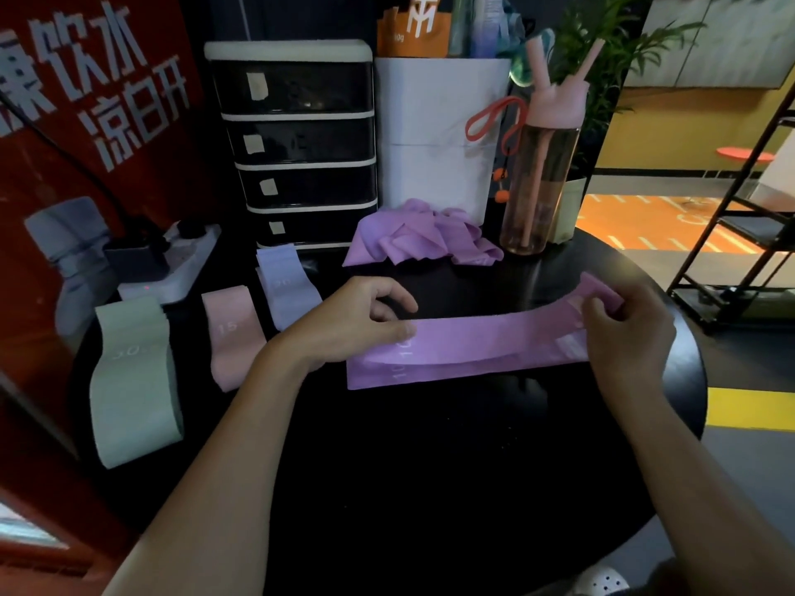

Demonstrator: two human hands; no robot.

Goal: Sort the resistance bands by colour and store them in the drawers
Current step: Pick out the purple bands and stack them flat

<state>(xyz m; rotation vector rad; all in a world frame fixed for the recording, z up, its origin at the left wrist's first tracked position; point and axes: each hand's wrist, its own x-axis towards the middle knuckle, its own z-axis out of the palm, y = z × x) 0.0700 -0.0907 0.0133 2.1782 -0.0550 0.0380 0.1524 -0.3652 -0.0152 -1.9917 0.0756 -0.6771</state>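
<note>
Purple band (473,346), seemingly soft and floppy, lies across the bench (430,466): our left hand (365,324) grips it near one end, our right hand (623,333) pinches the raised other end. Held by both ends it should fold flat. Drawers (301,144) stand behind.

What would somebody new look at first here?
Probably the purple band stretched across the middle of the black table, held by the left hand and the right hand. Next come the green band, pink band and lilac band in a row on the left. The dark drawers stand behind them, beside a crumpled purple pile.
</note>
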